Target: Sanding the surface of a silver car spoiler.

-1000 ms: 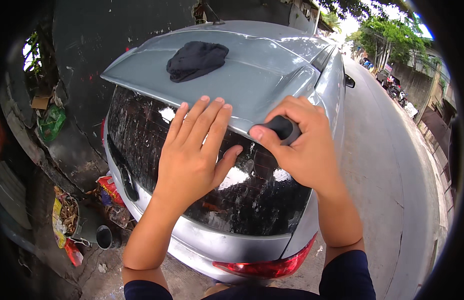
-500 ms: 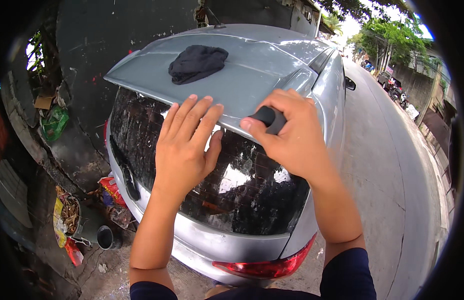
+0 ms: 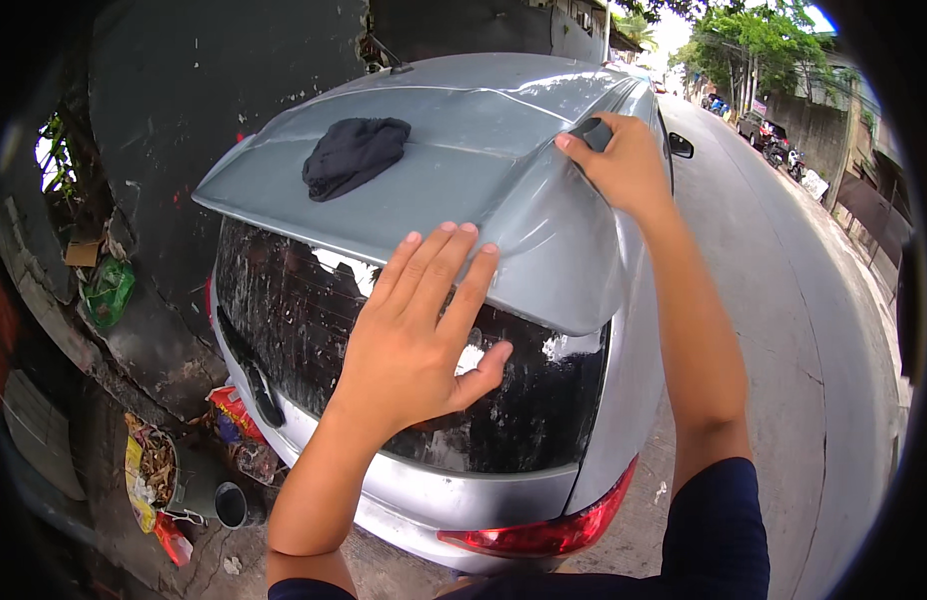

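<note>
The rear spoiler (image 3: 454, 185) of a silver car spreads in front of me. My right hand (image 3: 629, 170) is closed round a dark grey block-shaped pad (image 3: 594, 132), held against the bodywork near the spoiler's right end. Its underside is hidden. My left hand (image 3: 419, 345) lies open, fingers spread, with the fingertips at the spoiler's rear edge and the palm over the rear window (image 3: 304, 290). A crumpled black cloth (image 3: 354, 157) rests on the spoiler, left of and beyond my left hand.
A wiper (image 3: 249, 365) lies along the glass at left, and a red tail light (image 3: 549, 532) is at lower right. A dark wall (image 3: 224, 60) stands close on the left, with a bucket (image 3: 199, 480) and bags of rubbish below. A concrete road (image 3: 744, 330) runs along the right.
My right hand has moved the pad forward and right, from the spoiler's rear edge toward its far right side. My left hand has shifted right along the edge. The view has moved slightly.
</note>
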### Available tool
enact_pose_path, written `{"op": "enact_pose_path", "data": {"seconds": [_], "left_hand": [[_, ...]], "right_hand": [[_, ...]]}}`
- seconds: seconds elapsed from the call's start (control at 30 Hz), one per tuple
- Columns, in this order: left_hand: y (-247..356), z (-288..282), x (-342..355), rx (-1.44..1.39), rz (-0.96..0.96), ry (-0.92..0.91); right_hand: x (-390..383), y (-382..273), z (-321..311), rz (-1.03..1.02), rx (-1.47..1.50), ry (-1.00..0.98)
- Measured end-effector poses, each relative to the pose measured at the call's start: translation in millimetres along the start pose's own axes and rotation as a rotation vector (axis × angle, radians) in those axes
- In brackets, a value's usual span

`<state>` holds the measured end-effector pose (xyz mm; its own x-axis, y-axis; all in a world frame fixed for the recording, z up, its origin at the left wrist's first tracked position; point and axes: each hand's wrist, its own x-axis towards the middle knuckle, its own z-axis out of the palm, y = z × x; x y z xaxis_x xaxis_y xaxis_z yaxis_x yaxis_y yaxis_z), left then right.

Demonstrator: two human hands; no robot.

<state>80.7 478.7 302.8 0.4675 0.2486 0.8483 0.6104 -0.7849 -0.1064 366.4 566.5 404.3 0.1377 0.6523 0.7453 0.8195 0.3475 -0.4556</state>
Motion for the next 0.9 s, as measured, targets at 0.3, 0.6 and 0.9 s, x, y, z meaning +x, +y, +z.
{"op": "enact_pose_path", "data": {"seconds": [0.3,0.6,0.9], "left_hand": [[-24.8,-5.3,25.3,-0.055,0.246,-0.059],[-179.7,12.4,100.9,0.147,-0.428,0.001],[-184.6,15.3,102.6,-0.010,-0.692,-0.174]], "right_hand": [[13.7,19.5,7.8,-0.084,-0.097,0.093],[51.8,24.1,2.6,-0.011,-0.118,-0.084],[41.3,21.4,3.1,0.016,-0.018,-0.169]]}}
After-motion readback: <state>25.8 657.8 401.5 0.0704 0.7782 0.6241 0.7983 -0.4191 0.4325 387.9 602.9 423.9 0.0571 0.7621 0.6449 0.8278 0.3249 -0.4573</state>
